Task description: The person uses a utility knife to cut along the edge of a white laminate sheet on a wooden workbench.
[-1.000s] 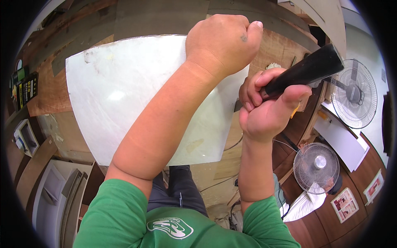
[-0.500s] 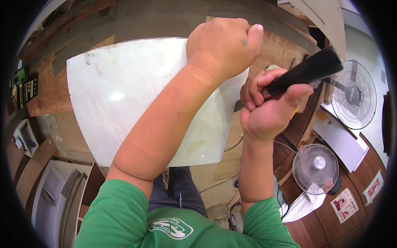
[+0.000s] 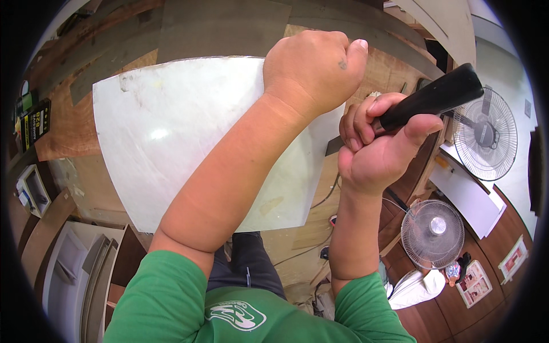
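Note:
A white glossy sheet (image 3: pixel 189 143) with curved-looking edges lies in front of me on the wooden bench. Over its far right part, my left hand (image 3: pixel 314 71) is closed in a fist, back of the hand up; its curled fingers are hidden, so whatever it holds does not show. To the right, my right hand (image 3: pixel 377 148) wraps its fingers round a thick black tool handle (image 3: pixel 432 100), thumb stretched along it. The handle points up and right. A dark grey flat piece (image 3: pixel 333 146) shows in line with it beside the sheet; I cannot tell whether it belongs to the tool.
Dark boards (image 3: pixel 223 28) lie across the far side. A black-and-yellow box (image 3: pixel 35 123) stands at left. Lower left is an open white cabinet (image 3: pixel 68 274). Two fans, one higher (image 3: pixel 486 134) and one lower (image 3: pixel 433 234), stand at right near white panels (image 3: pixel 466 186). A cable (image 3: pixel 326 200) hangs beside the sheet.
Both hands and the black handle have shifted slightly right and down in the picture, their grips unchanged. The whole view has turned a little, and a small colourful thing now shows beside the lower fan.

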The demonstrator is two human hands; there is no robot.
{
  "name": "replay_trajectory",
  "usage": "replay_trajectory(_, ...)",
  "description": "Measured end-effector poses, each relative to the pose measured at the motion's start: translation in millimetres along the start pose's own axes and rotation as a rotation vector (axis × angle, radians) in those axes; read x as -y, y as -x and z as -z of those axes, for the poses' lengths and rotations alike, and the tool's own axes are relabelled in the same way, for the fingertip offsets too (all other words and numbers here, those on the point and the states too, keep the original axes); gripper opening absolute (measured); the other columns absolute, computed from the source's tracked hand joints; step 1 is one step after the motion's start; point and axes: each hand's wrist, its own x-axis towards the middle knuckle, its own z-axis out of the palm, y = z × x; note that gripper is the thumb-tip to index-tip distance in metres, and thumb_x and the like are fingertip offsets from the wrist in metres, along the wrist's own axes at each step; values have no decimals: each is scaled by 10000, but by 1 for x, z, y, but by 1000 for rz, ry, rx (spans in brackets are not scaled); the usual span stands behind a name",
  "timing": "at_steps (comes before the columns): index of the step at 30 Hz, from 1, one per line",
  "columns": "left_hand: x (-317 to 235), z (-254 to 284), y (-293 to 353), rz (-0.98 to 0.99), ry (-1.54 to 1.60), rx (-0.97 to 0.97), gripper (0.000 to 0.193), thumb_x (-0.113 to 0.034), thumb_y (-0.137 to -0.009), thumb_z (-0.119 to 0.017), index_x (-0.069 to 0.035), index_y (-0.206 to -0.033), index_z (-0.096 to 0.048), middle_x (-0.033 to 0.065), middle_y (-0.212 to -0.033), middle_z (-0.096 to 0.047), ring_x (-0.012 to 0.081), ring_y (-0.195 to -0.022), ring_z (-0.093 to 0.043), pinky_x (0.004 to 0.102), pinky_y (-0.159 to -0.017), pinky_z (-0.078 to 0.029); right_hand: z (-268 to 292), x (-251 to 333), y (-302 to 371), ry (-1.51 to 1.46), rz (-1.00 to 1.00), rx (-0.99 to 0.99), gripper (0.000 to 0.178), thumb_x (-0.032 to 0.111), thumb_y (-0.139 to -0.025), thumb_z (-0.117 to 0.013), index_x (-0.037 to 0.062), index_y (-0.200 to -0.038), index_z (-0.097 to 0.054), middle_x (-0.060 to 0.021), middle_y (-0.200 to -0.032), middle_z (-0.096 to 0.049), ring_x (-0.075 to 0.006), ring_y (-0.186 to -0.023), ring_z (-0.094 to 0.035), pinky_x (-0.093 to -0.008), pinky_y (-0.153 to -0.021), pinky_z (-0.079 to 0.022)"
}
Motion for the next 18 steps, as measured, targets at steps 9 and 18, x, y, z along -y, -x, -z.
replay_trajectory(9,-3,3,1,7,-49,31,472,-468,-983,-546,-86,-749,-695,113,-628,-628,320,-617,-596,407,-588,-483,10,-21,10,4,-103,-23,822,857,-888,-459,40,-841,-536,14,-628,-426,-73,-480,-353,-230,-455,-257)
replay_trajectory(18,1,0,2,-9,-53,18,484,-466,-991,-538,-80,-714,-631,88,-616,-574,280,-593,-519,403,-577,-442,11,-19,9,12,-41,-7,755,817,-926,-456,68,-858,-530,22,-581,-394,-77,-463,-327,-232,-435,-252)
